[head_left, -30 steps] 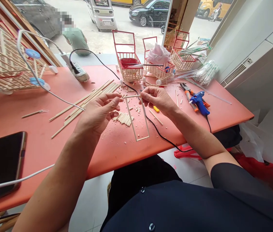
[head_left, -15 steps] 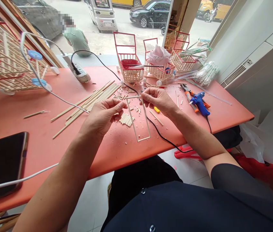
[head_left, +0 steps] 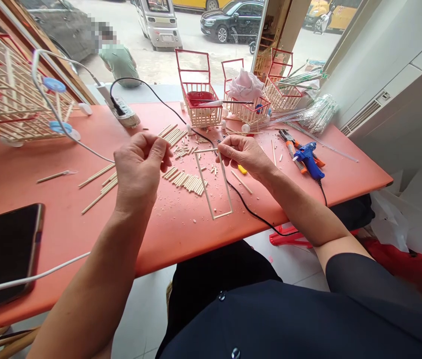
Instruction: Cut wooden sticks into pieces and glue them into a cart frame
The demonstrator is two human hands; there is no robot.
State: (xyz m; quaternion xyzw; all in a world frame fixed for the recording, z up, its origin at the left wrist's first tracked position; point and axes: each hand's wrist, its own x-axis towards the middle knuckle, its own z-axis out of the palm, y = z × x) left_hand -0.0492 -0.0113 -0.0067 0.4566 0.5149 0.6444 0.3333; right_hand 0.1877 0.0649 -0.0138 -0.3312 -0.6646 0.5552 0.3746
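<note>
My right hand [head_left: 246, 154] pinches the upper right corner of a slim rectangular frame of pale wooden sticks [head_left: 222, 215], held tilted over the table. My left hand [head_left: 141, 167] is apart from it on the left, raised above the long wooden sticks [head_left: 100, 175]. Its thumb presses against its curled fingers; whatever may be between them is too small or hidden to make out. Below, a row of short cut sticks [head_left: 194, 184] lies on the pink table [head_left: 181, 234] between the hands, among crumbs and small offcuts.
A blue glue gun [head_left: 310, 162] and orange-handled pliers [head_left: 289, 143] lie to the right. Small stick-built carts [head_left: 205, 117] stand at the back, with a larger one [head_left: 20, 99] at left. A phone [head_left: 7, 254] lies front left. A black cable [head_left: 240, 197] crosses the table.
My left hand has moved left, away from the frame's upper left corner, uncovering more of the row of short sticks. My right hand and the frame have stayed almost still.
</note>
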